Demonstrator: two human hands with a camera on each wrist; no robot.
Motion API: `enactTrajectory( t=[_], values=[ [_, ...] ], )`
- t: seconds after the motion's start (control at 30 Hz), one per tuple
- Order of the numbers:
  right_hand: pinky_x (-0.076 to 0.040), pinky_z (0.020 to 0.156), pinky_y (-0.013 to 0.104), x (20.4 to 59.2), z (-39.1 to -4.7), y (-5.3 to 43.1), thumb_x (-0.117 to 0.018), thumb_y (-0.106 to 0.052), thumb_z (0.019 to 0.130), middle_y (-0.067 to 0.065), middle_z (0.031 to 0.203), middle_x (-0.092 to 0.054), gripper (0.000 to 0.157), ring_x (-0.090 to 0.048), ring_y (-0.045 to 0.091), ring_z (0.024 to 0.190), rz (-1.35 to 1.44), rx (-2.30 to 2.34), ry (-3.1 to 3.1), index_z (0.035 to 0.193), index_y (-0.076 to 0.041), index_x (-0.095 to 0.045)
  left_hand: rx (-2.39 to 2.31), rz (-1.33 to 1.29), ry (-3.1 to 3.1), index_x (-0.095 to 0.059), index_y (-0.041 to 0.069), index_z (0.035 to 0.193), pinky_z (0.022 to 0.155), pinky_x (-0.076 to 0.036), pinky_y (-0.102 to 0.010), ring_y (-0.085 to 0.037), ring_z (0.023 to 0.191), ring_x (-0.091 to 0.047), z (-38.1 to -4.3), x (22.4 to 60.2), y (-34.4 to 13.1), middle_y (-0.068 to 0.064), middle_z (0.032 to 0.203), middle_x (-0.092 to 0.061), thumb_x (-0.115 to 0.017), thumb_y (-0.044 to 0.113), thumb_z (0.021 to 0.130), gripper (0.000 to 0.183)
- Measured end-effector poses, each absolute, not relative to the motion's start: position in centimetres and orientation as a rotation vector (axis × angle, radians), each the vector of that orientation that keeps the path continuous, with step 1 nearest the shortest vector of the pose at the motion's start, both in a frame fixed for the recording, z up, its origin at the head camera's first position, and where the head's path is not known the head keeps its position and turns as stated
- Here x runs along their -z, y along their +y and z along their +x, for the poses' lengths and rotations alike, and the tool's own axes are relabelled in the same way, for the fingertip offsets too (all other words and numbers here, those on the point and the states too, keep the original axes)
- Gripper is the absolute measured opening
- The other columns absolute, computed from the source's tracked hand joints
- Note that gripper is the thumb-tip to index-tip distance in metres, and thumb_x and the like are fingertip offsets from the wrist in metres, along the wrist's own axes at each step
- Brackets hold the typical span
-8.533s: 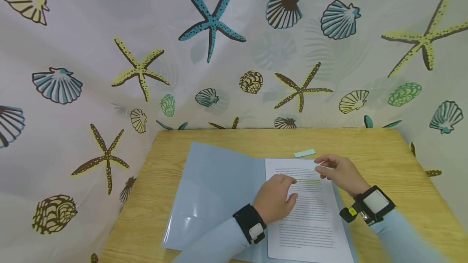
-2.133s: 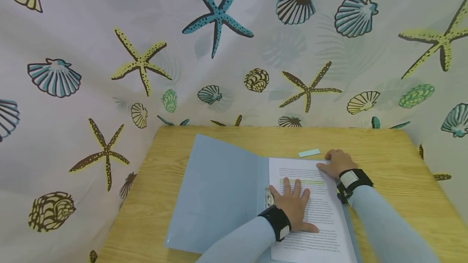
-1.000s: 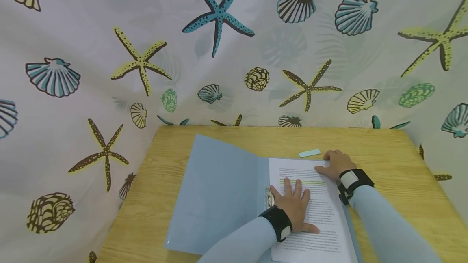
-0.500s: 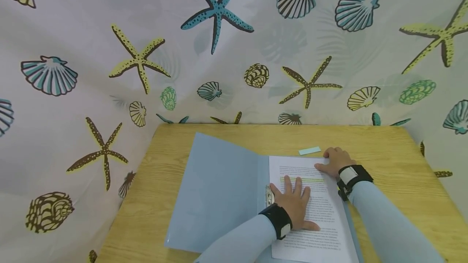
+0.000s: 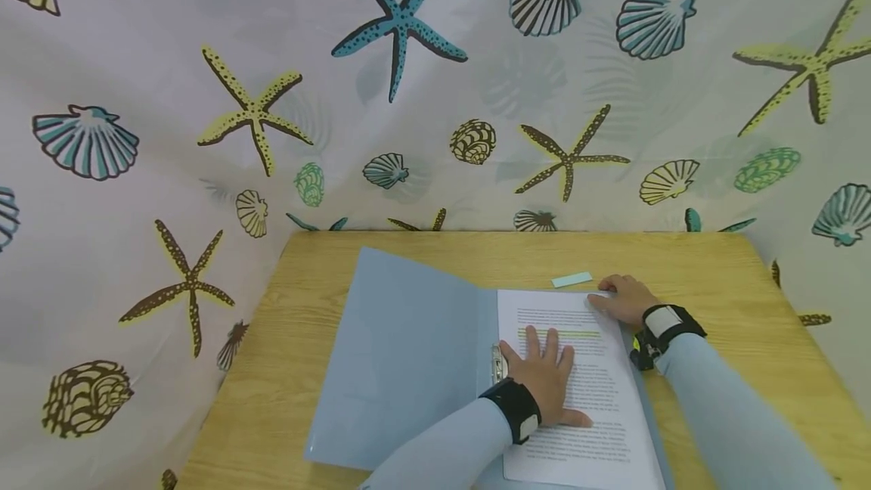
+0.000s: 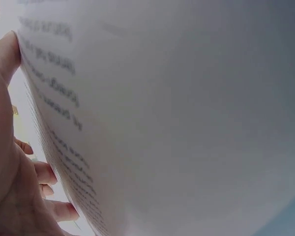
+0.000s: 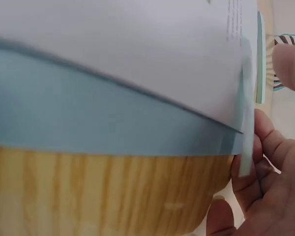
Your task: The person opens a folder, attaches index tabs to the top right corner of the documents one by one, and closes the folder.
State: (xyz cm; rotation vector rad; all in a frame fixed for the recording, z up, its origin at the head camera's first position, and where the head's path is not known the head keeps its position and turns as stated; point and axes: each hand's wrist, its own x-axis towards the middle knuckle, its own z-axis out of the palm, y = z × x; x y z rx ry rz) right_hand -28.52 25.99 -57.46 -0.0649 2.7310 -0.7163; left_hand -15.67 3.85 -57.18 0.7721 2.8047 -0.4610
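Note:
A light-blue folder (image 5: 408, 354) lies spread on the table, with a printed sheet (image 5: 602, 414) on its right side. A yellow-green highlighted line (image 5: 578, 334) crosses the upper text. My left hand (image 5: 544, 380) rests on the sheet with fingers spread. At the top right corner of sheet and folder is my right hand (image 5: 626, 301), its fingers at the edge. In the right wrist view, a narrow pale strip (image 7: 247, 142) lies along the sheet's edge and sticks out past the folder beside the fingers (image 7: 265, 132). The thumb stands apart from it.
A small pale-blue strip (image 5: 571, 280) lies on the wooden table (image 5: 258, 399) just beyond the folder. A metal clip (image 5: 500, 365) sits at the folder's spine, beside my left hand. A curtain with shells and starfish (image 5: 401, 17) hangs behind and at the sides.
Earlier, my right hand was raised at the corner with fingers bent and my left hovered over the text. Both came down on the sheet; lately only the right hand has shifted slightly.

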Motion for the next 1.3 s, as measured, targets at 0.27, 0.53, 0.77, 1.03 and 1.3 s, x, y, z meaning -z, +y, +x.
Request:
enactTrajectory(
  t=[0.27, 0.53, 0.77, 1.03, 1.3],
  values=[
    [-0.044, 0.081, 0.051, 57.2, -28.1, 25.2, -0.074, -0.036, 0.082, 0.027, 0.117, -0.051, 0.060, -0.048, 0.038, 0.097, -0.031, 0.714, 2.778, 0.121, 0.005, -0.052, 0.454, 0.770, 2.808, -0.019, 0.037, 0.153, 0.089, -0.037, -0.070, -0.035, 0.143, -0.020, -15.5, 56.5, 3.6, 0.001, 0.160, -0.016, -0.021, 0.099, 0.057, 0.114],
    [-0.043, 0.083, 0.053, 57.4, -28.1, 24.9, -0.075, -0.034, 0.082, 0.028, 0.115, -0.051, 0.058, -0.048, 0.038, 0.097, -0.029, 0.715, 2.806, 0.119, 0.005, -0.053, 0.444, 0.767, 2.823, -0.019, 0.037, 0.152, 0.088, -0.036, -0.071, -0.035, 0.143, -0.020, -15.7, 57.3, 3.6, 0.001, 0.159, -0.016, -0.020, 0.099, 0.056, 0.114],
    [-0.042, 0.086, 0.055, 57.2, -27.8, 25.5, -0.071, -0.037, 0.085, 0.029, 0.119, -0.050, 0.057, -0.049, 0.040, 0.102, -0.076, 0.714, 2.779, 0.120, 0.004, -0.052, 0.471, 0.779, 2.797, -0.016, 0.037, 0.153, 0.088, -0.035, -0.073, -0.035, 0.143, -0.018, -15.7, 57.7, 3.7, 0.001, 0.160, -0.013, -0.017, 0.100, 0.056, 0.116],
    [-0.043, 0.087, 0.053, 58.2, -28.5, 26.1, -0.071, -0.029, 0.086, 0.027, 0.119, -0.052, 0.050, -0.051, 0.038, 0.102, -0.127, 0.746, 2.815, 0.119, 0.004, -0.053, 0.499, 0.750, 2.807, -0.015, 0.039, 0.153, 0.088, -0.034, -0.073, -0.035, 0.144, -0.017, -15.9, 57.8, 3.8, 0.002, 0.160, -0.013, -0.016, 0.099, 0.055, 0.115],
    [-0.043, 0.086, 0.054, 58.0, -28.4, 26.0, -0.065, -0.034, 0.089, 0.029, 0.121, -0.050, 0.051, -0.050, 0.039, 0.102, -0.056, 0.810, 2.749, 0.120, 0.005, -0.052, 0.490, 0.749, 2.797, -0.015, 0.040, 0.152, 0.089, -0.035, -0.072, -0.034, 0.144, -0.017, -15.7, 57.7, 3.9, 0.003, 0.160, -0.013, -0.016, 0.100, 0.054, 0.115]
  ],
)
